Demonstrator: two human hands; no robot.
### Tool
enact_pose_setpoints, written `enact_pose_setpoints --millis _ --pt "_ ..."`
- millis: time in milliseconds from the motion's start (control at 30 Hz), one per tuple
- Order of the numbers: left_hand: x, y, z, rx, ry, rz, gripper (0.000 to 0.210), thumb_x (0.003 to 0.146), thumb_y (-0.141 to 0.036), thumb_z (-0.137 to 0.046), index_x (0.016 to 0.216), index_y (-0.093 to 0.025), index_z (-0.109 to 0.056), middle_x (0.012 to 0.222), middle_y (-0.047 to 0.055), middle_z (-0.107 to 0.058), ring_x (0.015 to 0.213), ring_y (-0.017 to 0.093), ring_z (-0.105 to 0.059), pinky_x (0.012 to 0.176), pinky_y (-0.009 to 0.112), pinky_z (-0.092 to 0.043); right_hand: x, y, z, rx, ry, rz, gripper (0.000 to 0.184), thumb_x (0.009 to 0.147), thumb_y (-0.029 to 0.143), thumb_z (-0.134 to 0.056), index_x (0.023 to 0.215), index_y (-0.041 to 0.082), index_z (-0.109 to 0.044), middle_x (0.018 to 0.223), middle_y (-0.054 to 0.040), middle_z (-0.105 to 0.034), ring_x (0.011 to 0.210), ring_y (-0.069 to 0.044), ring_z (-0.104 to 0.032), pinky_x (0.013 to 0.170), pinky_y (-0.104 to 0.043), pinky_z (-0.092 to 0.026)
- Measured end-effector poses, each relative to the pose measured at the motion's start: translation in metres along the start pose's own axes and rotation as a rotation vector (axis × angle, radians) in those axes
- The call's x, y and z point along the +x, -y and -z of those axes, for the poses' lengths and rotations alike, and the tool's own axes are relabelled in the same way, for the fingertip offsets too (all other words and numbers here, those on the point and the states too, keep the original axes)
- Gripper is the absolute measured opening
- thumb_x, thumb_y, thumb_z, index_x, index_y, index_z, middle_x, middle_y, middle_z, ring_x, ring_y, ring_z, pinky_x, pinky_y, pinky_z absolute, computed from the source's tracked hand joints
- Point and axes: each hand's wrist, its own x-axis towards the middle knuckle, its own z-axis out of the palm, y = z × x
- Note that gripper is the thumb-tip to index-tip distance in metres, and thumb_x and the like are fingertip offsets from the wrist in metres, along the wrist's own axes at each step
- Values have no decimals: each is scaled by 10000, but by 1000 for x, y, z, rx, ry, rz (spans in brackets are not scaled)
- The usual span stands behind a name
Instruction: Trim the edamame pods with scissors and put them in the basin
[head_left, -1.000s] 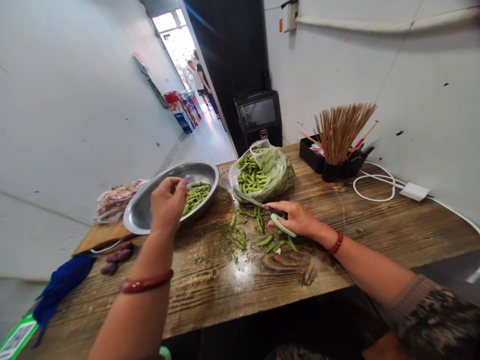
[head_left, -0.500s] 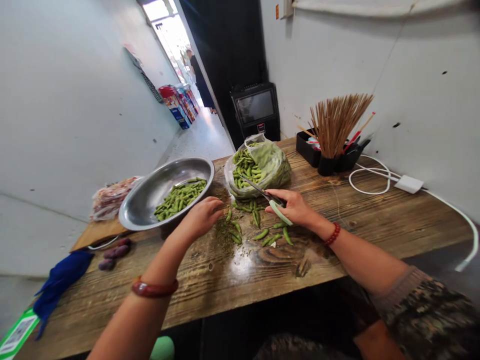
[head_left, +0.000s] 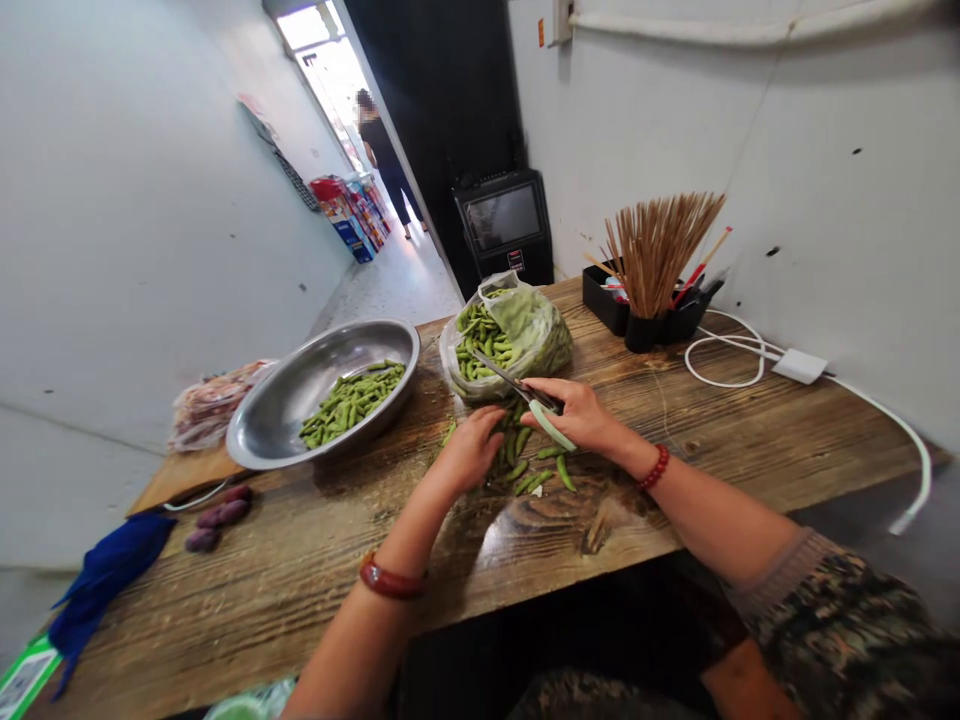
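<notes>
In my right hand (head_left: pixel 576 410) is a pair of scissors (head_left: pixel 551 426) with pale green handles, the blades slanting up and left in front of the bag. My left hand (head_left: pixel 472 450) is low over the loose green soybean pods (head_left: pixel 544 482), fingers curled together at the pile; what lies between the fingertips is hidden. Behind both hands stands an open clear plastic bag (head_left: pixel 551 330) full of pods. A steel basin (head_left: pixel 262 420) to the left holds more pods (head_left: pixel 352 403), heaped on its right side.
Purple-skinned pieces (head_left: pixel 219 517) and a dark blue cloth (head_left: pixel 116 560) lie at the left of the wooden table (head_left: pixel 300 580). At the back right stand wooden skewers (head_left: pixel 660 250) in a black holder, beside a white cable (head_left: pixel 889 410). A person (head_left: pixel 386 155) stands by the doorway.
My left hand has moved right, from beside the basin to the loose pods. My right hand keeps the scissors about where they were. The view has shifted slightly; the person shows more fully.
</notes>
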Motion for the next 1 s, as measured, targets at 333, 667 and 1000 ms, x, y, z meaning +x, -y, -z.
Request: enact_pose_setpoints --millis 333,667,1000 --pt "-11 -32 -13 -104 22 -91 411 824 -86 -475 1198 -189 -611 1287 135 -591 1214 244 -532 1063 428 -388 -1 -5 -1 22 -16 -15 482 736 378 -728 1168 174 -666 1104 -87 -710 962 -230 -680 877 -348 -537" --pt "-80 30 53 176 -117 227 474 737 -350 -686 1173 -177 -622 1225 141 -600 1156 293 -548 1017 461 -406 -2 -2 -2 7 3 -28 486 712 394 -748 1136 163 -687 1094 -83 -716 963 -249 -683 895 -364 -537" --pt "-42 15 17 309 -17 138 430 699 -276 -751 1112 -188 -674 1204 148 -644 1116 331 -564 955 486 -430 -4 -3 -2 3 1 -23 484 720 390 -741 1141 158 -684 1094 -78 -715 956 -246 -683 892 -359 -538"
